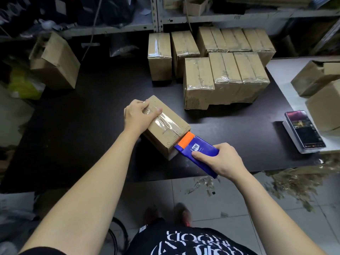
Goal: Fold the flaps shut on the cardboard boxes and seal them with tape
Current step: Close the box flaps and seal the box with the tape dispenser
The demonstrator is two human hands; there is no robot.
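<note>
left hand [139,115] grips the far end of the cardboard box [159,142], fingers wrapped over the edge and thumb flat on the clear tape [166,123] running down its top seam. the box sits skewed on the dark tabletop [92,126], near the front edge. right hand [220,161] is closed around a blue tape dispenser [201,147], its orange end [186,139] touching the box's near end. behind it, well apart, a cluster of sealed boxes [226,76] takes up the back of the tabletop under a metal shelf [220,17]. off to the right a phone [304,128] with its screen lit, and a couple of open boxes [316,76] past it. another open box [57,61] far left. torn scraps [294,181] on the floor.
</note>
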